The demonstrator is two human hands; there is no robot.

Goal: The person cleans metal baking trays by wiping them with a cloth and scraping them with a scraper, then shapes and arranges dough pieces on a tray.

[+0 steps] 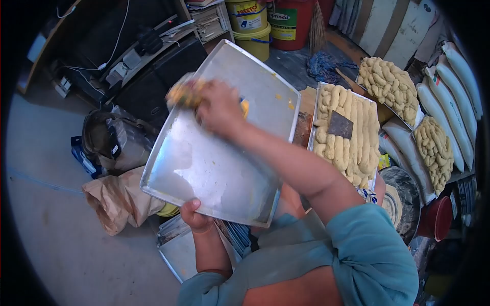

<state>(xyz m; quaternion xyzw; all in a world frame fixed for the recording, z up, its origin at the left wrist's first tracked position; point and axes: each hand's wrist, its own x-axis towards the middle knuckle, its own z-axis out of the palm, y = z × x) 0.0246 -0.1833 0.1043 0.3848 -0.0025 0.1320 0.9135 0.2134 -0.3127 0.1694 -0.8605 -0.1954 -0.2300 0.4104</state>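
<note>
A shallow metal baking tray [204, 163] is held up at a tilt in front of me. My left hand [196, 216] grips its near rim, the thumb over the edge and the fingers hidden underneath. Across the tray's far left part, my right hand [219, 106] is closed on a bunched yellow and multicoloured cloth [185, 94]. Motion smears both this hand and the cloth. Wet-looking shine and a few yellow bits show on the tray's surface.
Right of me, a tray of dough strips [360, 135] carries a dark flat scraper [340, 125]. More dough pieces [390, 86] lie beyond, near filled sacks [444, 112]. Left are a brown paper bag [120, 199] and a black bag [99, 137]. Buckets [250, 20] stand behind; stacked trays [178, 255] lie below.
</note>
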